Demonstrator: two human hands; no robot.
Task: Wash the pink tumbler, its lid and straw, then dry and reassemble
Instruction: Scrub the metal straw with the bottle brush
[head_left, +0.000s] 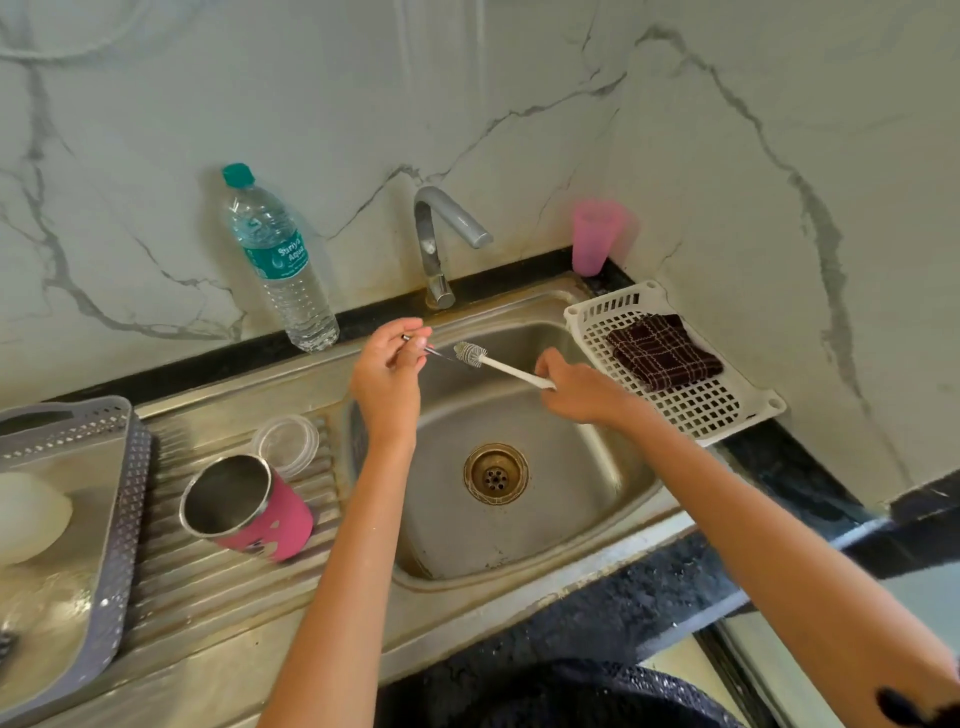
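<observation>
Now, above the stainless steel sink (571, 499), fingers of my left hand (387, 376) pinch the thin metal straw (435, 352); those of my right hand (576, 388) curl round the white bristle brush (511, 371). I'd run the bristles lightly along its whole length. The pink steel tumbler (270, 514) sits left of the sink.

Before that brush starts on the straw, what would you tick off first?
1. Grip on straw by left hand: ok, pinched.
2. Grip on brush by right hand: ok.
3. Both held over the sink: ok.
4. Water flowing from tap: not ok, no stream visible.
5. Bristles slim enough to enter straw: cannot tell.
6. Drying cloth waiting in white basket: ok.
</observation>
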